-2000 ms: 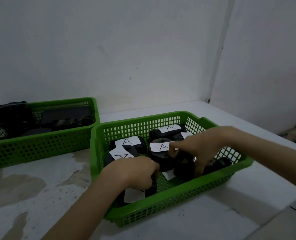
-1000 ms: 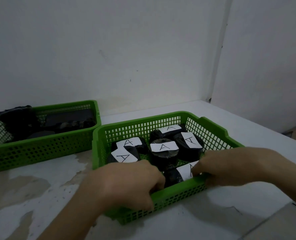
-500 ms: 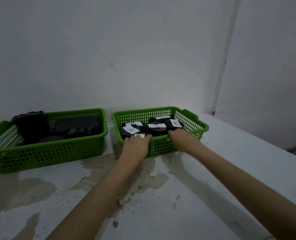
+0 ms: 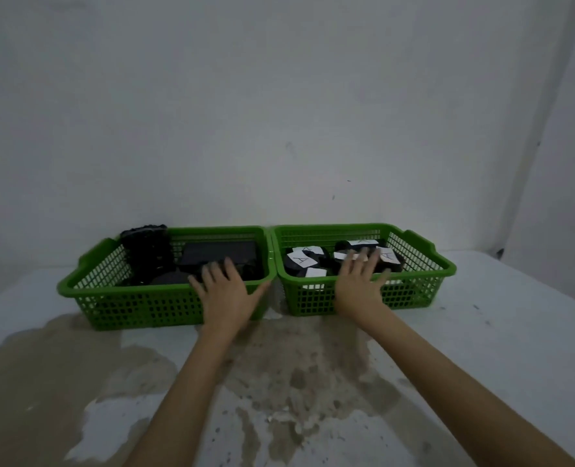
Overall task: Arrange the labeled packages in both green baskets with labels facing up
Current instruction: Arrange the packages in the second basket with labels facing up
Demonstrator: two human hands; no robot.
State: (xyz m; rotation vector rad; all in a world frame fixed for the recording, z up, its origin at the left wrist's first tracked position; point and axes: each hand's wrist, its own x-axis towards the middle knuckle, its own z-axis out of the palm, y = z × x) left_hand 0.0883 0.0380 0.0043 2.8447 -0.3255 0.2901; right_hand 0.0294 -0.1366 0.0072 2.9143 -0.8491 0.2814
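Two baskets, left basket [image 4: 165, 299] and right basket [image 4: 414, 291], sit at the tabletop's far edge; both hands [image 4: 227, 291] [image 4: 360, 281], fingers spread wide and empty, should next turn the left basket's unlabeled dark packages [image 4: 218, 256].

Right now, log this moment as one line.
left hand: open, over left basket | right hand: open, over right basket | labels: up, right basket only

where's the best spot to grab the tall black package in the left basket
Probably its top end, from above. The tall black package stands upright in the back left corner of the left basket, rising above the rim, so the walls block its sides there. The left hand is nearest and open.
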